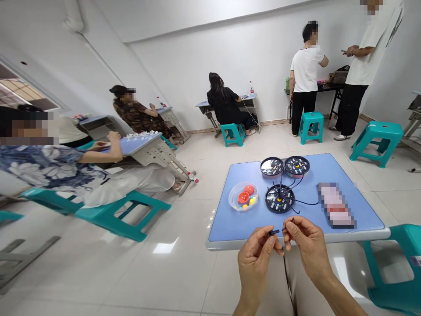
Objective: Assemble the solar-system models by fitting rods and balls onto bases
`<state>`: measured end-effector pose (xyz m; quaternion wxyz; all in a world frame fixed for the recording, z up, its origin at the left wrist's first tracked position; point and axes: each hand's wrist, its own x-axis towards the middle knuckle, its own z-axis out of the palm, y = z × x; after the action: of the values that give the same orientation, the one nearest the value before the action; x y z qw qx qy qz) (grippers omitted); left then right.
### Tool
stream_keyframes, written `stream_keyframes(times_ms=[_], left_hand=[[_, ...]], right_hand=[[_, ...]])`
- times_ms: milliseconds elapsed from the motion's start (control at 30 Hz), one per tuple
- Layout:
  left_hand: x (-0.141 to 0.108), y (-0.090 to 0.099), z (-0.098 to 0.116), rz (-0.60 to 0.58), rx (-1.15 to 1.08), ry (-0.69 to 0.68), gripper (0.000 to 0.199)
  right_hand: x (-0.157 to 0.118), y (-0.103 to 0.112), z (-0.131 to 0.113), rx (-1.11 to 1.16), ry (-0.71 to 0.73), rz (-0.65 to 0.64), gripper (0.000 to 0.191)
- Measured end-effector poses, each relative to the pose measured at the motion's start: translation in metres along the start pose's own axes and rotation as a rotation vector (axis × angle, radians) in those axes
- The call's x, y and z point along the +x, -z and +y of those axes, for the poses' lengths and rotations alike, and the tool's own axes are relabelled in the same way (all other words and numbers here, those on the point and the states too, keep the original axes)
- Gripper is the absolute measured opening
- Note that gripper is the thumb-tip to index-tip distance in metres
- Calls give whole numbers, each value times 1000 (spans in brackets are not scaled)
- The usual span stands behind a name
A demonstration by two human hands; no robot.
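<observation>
In the head view, the black peg (274, 232) sits at the fingertips of the left hand (258, 259), at the hand's 1 o'clock, pinched by thumb and fingers. The right hand (307, 248) pinches a thin dark piece (288, 224) at its own 11 o'clock, just beside the peg; a narrow gap parts the two. The peg's long axis runs nearly sideways, its free end pointing to 3 o'clock, while the thin piece slants from 8 to 2 o'clock. Both hands are near the front edge of the table (220, 221). From the peg, the lower disc (279, 204), with black stems (304, 202) rising and curving over it, lies at 12 o'clock; two more discs (271, 166) stand beyond it. The bowl (233, 199), holding red and yellow pieces (249, 190), is at 10 o'clock, and the phone (335, 205) at 2 o'clock. Blue tabletop spans from the bowl to the front edge, and between the lower disc and the phone, under a stem
</observation>
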<state>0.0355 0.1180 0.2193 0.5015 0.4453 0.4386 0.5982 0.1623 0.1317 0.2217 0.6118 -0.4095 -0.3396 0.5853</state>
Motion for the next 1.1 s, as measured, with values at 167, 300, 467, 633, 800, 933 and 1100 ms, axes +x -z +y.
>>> stream_keyframes(times_ms=[167, 300, 467, 633, 800, 933, 1100], left_hand=[[-1, -1, 0, -3, -23, -2, 21], [-1, -1, 0, -6, -22, -8, 21], [-1, -1, 2, 3, 14, -40, 21], [-2, 0, 1, 4, 75, -69, 22], [-1, 4, -8, -5, 126, -191, 16], [1, 5, -7, -33, 209, -328, 15], [1, 3, 2, -36, 276, -354, 16]], right_hand=[[-3, -1, 0, 25, 4, -19, 25], [-4, -2, -2, 39, -1, -32, 26], [-3, -5, -4, 49, -13, -34, 28], [-3, -6, -3, 43, -17, -25, 29], [-1, -7, -3, 27, -6, -23, 29], [0, -6, -3, 2, 3, -20, 29], [1, -5, 0, -42, 30, 4, 27]])
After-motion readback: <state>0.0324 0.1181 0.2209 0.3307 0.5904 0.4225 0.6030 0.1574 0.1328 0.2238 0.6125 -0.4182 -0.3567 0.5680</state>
